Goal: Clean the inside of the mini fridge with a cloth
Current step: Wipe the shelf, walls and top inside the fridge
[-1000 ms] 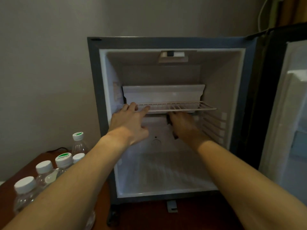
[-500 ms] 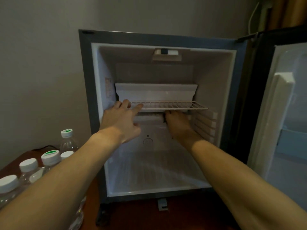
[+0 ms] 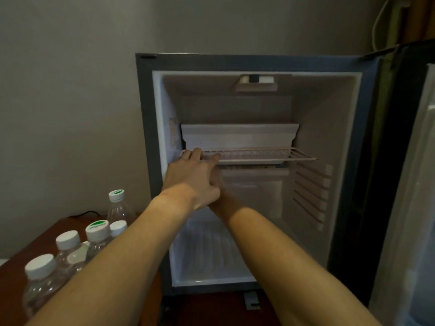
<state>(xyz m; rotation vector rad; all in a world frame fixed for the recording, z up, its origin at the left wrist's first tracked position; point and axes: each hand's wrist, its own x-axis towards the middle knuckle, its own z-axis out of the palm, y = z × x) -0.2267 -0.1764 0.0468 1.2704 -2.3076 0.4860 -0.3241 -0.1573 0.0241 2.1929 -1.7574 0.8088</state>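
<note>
The mini fridge (image 3: pixel 259 63) stands open in front of me, its white inside bare apart from a wire shelf (image 3: pixel 270 155) under a white cooling box (image 3: pixel 240 135). My left hand (image 3: pixel 193 180) reaches in, and its fingers lie over the left front edge of the wire shelf. Under the shelf, my right hand (image 3: pixel 220 182) sits close behind the left hand, which hides most of it. No cloth shows in this view; whether the right hand holds one cannot be told.
The fridge door (image 3: pixel 404 184) hangs open at the right. Several capped water bottles (image 3: pixel 96 234) stand on the brown wooden table (image 3: pixel 11 278) at the lower left, beside the fridge. A grey wall lies behind.
My right hand has slid left under the shelf, from the middle to behind my left hand. The left hand stays on the shelf's front edge.
</note>
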